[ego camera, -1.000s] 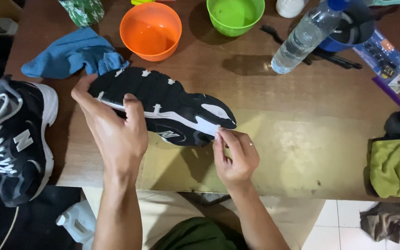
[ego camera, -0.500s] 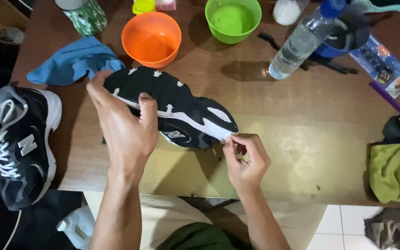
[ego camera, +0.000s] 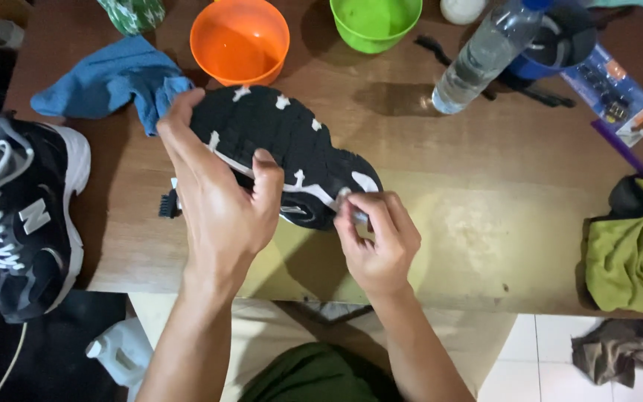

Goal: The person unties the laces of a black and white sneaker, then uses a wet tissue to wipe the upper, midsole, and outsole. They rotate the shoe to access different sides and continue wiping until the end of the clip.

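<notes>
- Head view: black sneaker (ego camera: 284,152) held sole-up over the wooden table (ego camera: 485,223), centre frame; black tread with white patches and a white stripe along the edge.
- Left hand (ego camera: 221,201) clamped around the sneaker's midsection.
- Right hand (ego camera: 377,238), at 4 o'clock of the sneaker, fingers pinched together at its end; whether they hold anything cannot be told.
- Orange bowl (ego camera: 240,41) at 12 o'clock; second sneaker (ego camera: 27,216) at 9 o'clock.

Your left hand (ego camera: 221,201) hides the shoe's (ego camera: 284,149) middle | your right hand's (ego camera: 377,238) fingers cover whatever they pinch at its sole edge | green bowl (ego camera: 375,22) and bottle (ego camera: 481,59) cut off at top
</notes>
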